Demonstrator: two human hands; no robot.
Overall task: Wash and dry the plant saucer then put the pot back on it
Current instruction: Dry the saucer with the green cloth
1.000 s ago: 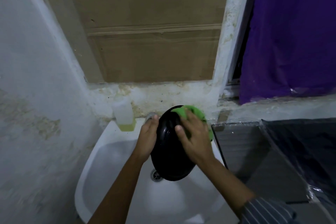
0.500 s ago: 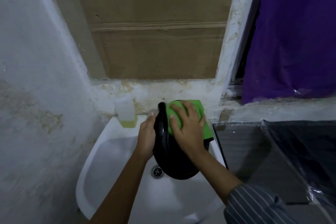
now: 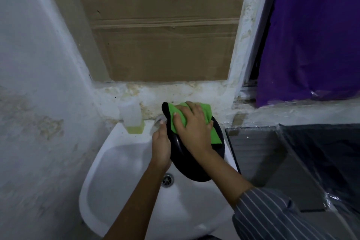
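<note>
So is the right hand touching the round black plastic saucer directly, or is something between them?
The green cloth lies between them: the right hand presses it flat against the round black plastic saucer, which the left hand holds on edge over the white sink.

No text, label, brand, number or sign can be read anywhere in the view. The translucent plastic bottle with yellow liquid [image 3: 132, 118] on the sink rim shows no legible label, though the picture is dim and soft there, so fine print may simply be lost. The brown cardboard sheet [image 3: 161, 25] filling the opening above bears only fold lines, and the purple plastic sheet [image 3: 311, 35] is plain.
</note>
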